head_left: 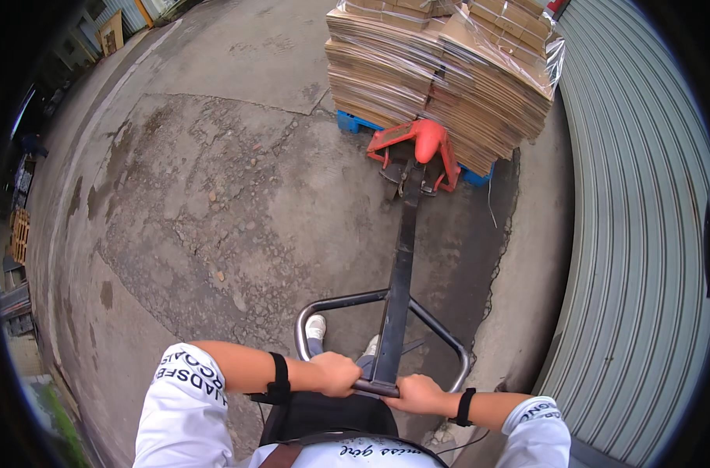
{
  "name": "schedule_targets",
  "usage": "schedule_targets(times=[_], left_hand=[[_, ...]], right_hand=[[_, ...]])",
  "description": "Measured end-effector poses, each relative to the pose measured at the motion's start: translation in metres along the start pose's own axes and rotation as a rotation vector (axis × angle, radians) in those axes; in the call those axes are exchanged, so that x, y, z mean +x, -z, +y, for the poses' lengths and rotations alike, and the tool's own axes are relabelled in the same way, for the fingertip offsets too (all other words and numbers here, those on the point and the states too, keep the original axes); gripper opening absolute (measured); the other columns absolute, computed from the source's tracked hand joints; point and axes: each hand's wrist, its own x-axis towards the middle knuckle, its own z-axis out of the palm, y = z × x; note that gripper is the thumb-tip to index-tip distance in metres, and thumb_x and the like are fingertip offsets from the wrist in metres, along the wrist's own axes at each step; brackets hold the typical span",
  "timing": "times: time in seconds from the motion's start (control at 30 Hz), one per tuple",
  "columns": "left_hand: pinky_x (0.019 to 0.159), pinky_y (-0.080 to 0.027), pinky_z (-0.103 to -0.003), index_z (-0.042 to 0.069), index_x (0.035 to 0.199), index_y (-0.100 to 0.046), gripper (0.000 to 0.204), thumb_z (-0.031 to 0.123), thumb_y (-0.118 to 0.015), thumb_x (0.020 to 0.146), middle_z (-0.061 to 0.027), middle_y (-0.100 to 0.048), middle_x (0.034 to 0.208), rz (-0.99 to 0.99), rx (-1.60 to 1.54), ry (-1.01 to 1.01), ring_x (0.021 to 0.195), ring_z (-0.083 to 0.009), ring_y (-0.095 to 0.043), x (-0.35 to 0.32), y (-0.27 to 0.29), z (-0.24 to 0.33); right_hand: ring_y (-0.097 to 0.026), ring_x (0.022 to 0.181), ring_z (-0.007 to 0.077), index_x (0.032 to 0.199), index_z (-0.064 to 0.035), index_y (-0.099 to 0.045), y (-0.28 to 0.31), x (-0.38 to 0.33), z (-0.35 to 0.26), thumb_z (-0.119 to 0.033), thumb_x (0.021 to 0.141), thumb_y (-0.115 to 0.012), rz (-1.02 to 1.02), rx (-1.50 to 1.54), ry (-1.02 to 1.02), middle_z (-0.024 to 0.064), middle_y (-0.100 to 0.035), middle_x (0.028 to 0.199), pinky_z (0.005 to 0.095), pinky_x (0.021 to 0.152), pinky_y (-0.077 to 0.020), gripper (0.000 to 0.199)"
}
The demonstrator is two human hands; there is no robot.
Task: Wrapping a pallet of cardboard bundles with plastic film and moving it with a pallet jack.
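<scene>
My left hand (pixel 337 374) is closed round the near bar of a pallet jack's handle (pixel 392 335), just left of its central shaft. On the other side of the shaft, my right hand (pixel 419 394) grips the same bar. The dark shaft slopes away from me to the jack's red body (pixel 427 142). Beyond it, tall stacks of flat brown cardboard (pixel 386 70), partly wrapped in clear film, rest on a blue pallet (pixel 358 122). The jack's forks are hidden under the load.
A grey corrugated metal shutter (pixel 636 195) runs along the right, beside a raised concrete edge (pixel 538 257). The concrete ground (pixel 214 210) is cracked and rough, with loose stones. Wooden pallets (pixel 19 234) stand at the far left. My shoes (pixel 315 326) show beneath the handle.
</scene>
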Motion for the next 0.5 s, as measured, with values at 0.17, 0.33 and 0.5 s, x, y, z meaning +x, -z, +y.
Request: schedule_targets(times=[0.17, 0.33, 0.5], left_hand=[[0.074, -0.052, -0.040, 0.007, 0.105, -0.061, 0.032, 0.030, -0.059, 0.083, -0.0157, -0.068, 0.092, 0.246, 0.170, 0.340, 0.095, -0.0291, -0.065, 0.105, -0.227, -0.100], [0.073, -0.050, -0.044, 0.003, 0.104, -0.058, 0.047, 0.045, -0.062, 0.083, -0.0193, -0.066, 0.085, -0.295, -0.066, -0.051, 0.085, -0.0349, -0.065, 0.045, -0.077, -0.084], [0.064, -0.052, -0.043, 0.008, 0.089, -0.062, 0.038, 0.045, -0.063, 0.079, -0.0133, -0.065, 0.069, 0.237, 0.147, 0.065, 0.069, -0.0319, -0.065, -0.059, 0.137, 0.038]], right_hand=[[-0.063, 0.093, 0.0348, 0.102, 0.0021, -0.056, -0.178, 0.141, 0.032, -0.040, 0.082, -0.061, 0.110, 0.016, -0.130, 0.0216, -0.064, 0.098, 0.0449, 0.080, -0.0490, 0.048], [-0.063, 0.088, 0.0382, 0.099, 0.0032, -0.057, -0.067, 0.057, 0.022, -0.043, 0.080, -0.063, -0.071, 0.097, 0.194, 0.0240, -0.064, 0.090, 0.0452, 0.077, -0.0486, 0.050], [-0.065, 0.071, 0.0331, 0.083, -0.0014, -0.067, 0.132, -0.055, -0.032, -0.034, 0.075, -0.059, 0.150, 0.074, 0.047, 0.0178, -0.065, 0.073, 0.0431, 0.067, -0.0515, 0.035]])
